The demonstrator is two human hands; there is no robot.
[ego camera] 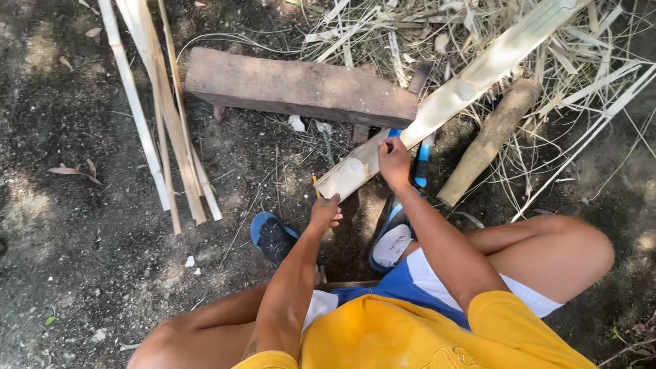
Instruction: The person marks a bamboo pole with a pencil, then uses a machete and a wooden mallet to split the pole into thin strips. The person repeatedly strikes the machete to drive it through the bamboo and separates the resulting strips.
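Observation:
A long pale split bamboo slat [471, 78] runs from the upper right down to the middle, its near end resting by my hands. My left hand [326, 213] grips that near end from below. My right hand [394, 159] presses on the slat a little farther up, fingers closed around a small blue-handled tool [421, 160] whose handle shows under the slat. A thin orange pencil-like stick [316, 184] lies beside the slat's end.
A thick brown wooden block [301, 87] lies across the dirt behind the slat. Thin bamboo strips [160, 116] lie at the left. A round bamboo piece [488, 140] and dry shavings are at the right. Blue sandals [272, 236] sit near my knees.

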